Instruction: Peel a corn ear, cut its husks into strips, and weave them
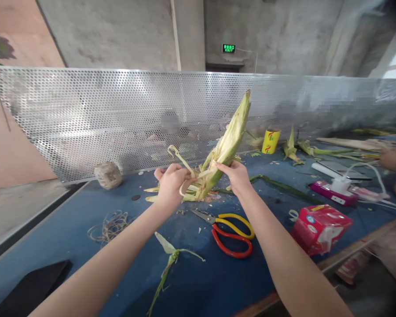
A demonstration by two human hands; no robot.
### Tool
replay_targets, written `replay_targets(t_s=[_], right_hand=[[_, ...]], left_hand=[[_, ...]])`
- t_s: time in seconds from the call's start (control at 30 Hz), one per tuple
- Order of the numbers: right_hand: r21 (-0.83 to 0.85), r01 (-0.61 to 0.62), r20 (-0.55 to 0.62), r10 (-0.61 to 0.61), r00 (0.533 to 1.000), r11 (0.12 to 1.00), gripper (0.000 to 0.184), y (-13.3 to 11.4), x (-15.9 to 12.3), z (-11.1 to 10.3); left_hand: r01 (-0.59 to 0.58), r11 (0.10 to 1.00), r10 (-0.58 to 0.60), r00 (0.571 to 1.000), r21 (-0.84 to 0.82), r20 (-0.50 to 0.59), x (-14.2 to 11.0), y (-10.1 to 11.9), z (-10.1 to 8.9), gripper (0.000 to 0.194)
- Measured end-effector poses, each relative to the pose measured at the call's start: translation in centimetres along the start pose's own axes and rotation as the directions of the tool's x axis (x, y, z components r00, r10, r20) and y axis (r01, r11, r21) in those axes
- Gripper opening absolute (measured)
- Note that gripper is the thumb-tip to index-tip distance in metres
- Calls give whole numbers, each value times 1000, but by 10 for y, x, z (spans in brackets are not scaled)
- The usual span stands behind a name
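1. Counter (119, 273), one, blue. The husk bundle is held raised above its middle, near the perforated panel (119, 110).
2. Husk bundle (232, 136), one, pale green, tilted with its tip up and rightward. It is judged to be partway worked: the leaves are gathered into one long body, but loose ends are left about the lower part.
3. Hands, the person's own, two. The right hand (237, 176) is closed on the bundle's lower part, thumb laid along it. The left hand (173, 182) is closed at the fingertips on a pale strip beside the bundle.
4. Red package (320, 229), one, placed right of the scissors.
5. Long green leaf (284, 185), one, lying flat behind the scissors.
6. Scissors (214, 220), one pair, one handle yellow, one red. They are laid down, untouched.
7. Green sprig (173, 257), one, placed left of the scissors.
8. Twine tangle (110, 226), one, untouched.
9. Husk pieces, two upright-tipped ones (291, 147) (305, 147) counted beside the yellow roll; others farther right cannot be counted surely.
10. Rough block (108, 175), one; yellow roll (270, 141), one.
11. Pale strip (181, 160), one, curled at its free end, seemingly unsecured; its other end is hidden.
12. Dark disc (136, 197), one; scattered scraps, too small to be counted.
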State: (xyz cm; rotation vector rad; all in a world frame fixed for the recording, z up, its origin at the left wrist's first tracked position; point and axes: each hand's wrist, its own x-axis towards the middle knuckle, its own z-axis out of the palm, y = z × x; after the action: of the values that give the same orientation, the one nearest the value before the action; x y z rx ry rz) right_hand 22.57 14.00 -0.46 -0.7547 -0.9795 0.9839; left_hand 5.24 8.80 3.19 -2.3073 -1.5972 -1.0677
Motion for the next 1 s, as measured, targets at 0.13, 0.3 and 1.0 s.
replay_targets(t_s=[0.13, 0.3, 1.0], right_hand=[[19, -12, -6, 12, 1000, 1000, 28, 0, 0, -1], [27, 62, -179, -56, 982, 998, 27, -18, 14, -31], [-479, 140, -281, -302, 911, 866, 37, -16, 16, -45]], left_hand=[[-81, 992, 78, 996, 97, 41, -7, 6, -6, 23], [-89, 983, 82, 995, 163, 51, -35, -31, -20, 24], [190, 958, -148, 969, -217, 196, 23, -12, 1, 13]])
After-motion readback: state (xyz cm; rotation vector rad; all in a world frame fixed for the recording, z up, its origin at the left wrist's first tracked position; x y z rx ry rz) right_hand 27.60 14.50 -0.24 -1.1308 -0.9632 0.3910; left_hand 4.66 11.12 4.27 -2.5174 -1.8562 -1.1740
